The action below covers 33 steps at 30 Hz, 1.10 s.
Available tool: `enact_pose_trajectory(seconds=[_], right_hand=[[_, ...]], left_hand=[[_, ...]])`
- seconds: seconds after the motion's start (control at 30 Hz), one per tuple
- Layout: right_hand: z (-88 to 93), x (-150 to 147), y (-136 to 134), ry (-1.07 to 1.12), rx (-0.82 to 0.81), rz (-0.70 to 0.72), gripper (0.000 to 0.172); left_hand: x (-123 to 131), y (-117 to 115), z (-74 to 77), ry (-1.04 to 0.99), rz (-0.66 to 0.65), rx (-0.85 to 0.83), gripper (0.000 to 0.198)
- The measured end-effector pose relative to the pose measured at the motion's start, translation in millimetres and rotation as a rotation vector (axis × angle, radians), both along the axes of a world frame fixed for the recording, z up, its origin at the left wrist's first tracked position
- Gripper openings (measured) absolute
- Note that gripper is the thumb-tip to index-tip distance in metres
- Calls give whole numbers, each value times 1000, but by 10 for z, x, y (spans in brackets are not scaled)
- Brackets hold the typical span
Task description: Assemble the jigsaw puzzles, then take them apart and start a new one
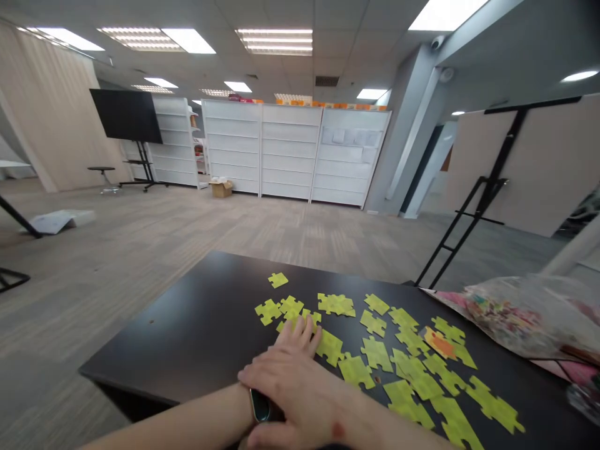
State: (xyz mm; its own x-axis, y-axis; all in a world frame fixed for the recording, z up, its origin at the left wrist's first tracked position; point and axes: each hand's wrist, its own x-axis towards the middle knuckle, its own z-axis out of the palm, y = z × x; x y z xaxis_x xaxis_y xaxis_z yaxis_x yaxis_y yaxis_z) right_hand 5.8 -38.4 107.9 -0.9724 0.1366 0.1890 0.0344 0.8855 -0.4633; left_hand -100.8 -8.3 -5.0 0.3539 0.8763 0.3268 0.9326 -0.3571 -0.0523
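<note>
My left hand lies palm down with its fingers stretched out over several yellow-green puzzle pieces, partly hiding them. A dark wristband is on the left wrist. Across that wrist and the back of the left hand lies my right hand, its fingers on the far side of the band and its thumb on the near side. Many more pieces are spread plain side up to the right. Among them, one orange printed piece faces up. A lone piece sits near the far edge.
The black table has its left corner near me. At its right side lie a clear plastic bag with colourful bits and pink printed material. Beyond stand a board on a black easel, white shelves and a screen.
</note>
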Motion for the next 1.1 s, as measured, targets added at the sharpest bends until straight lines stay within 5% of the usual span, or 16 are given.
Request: enact_pose_trajectory(seconds=[0.1,0.23,0.37,0.53,0.63,0.73,0.93,1.1], right_hand=[[-143,-50,-65,5,56,39,59],[-357,18,-70,105,131,-77,63],[-376,242,-14,106,177,-195,70],[-687,1312,341,27,381,-650,47],[-1049,2065,537,-70,506,-920,62],[-1245,2416,549,-188,543,-949,76],[-1123,2271,600,-259,441,-887,71],[-841,1893,432,-118,404,-872,51]], left_hand=[[-69,58,63,102,-142,-47,26],[-112,79,213,124,-307,-90,20],[-275,38,347,55,-261,-96,22],[-579,3,343,-76,-50,-106,52],[-614,89,280,-115,-58,-167,67],[-554,205,301,-120,-167,-219,66],[-473,256,544,-35,-453,-160,55],[-372,105,487,74,-411,-74,41]])
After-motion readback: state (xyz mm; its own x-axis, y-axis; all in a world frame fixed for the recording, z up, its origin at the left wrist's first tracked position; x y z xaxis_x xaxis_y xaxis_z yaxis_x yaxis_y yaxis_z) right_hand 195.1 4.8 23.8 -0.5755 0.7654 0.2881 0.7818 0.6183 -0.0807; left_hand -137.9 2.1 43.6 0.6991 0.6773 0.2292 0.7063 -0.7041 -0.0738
